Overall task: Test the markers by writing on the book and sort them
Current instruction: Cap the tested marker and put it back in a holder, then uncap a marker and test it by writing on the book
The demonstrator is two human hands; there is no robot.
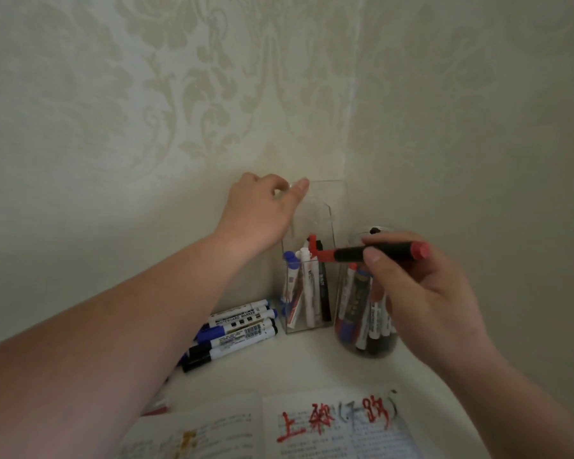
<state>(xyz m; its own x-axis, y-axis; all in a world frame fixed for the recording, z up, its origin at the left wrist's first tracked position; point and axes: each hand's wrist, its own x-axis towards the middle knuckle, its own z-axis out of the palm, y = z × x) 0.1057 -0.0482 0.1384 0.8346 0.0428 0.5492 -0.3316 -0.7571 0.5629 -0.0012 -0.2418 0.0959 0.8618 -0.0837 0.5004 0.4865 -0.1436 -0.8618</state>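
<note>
Seen from the head camera, there is one open printed book (212, 432) at the near edge of a white table (312, 362). Two containers stand in the far corner against the pale patterned wallpaper (146, 94).

The left container is a clear square plastic holder (332, 207) with a tall back wall. At least four markers stand in it: a blue-capped one, a white one, a red one and a black one. The right container is a round glass jar (342, 329) packed with red, blue and black markers, too crowded to count.

A loose pile of white-barrelled whiteboard markers (239, 326) with blue and black caps lies to the left of the holder. There are about six, but the left forearm covers part of the pile.

The left hand (262, 210) reaches to the far side and pinches the holder's upper rim between thumb and curled fingers.

The right hand (424, 299) pinches one black-barrelled marker with red ends (388, 252) between thumb and fingertips. It is held level above the jar, capped, with its left end at the holder's front opening. I cannot tell whether it touches anything there.

The book's right page carries bold red strokes with some grey ones, and the left page has a yellow smear.
</note>
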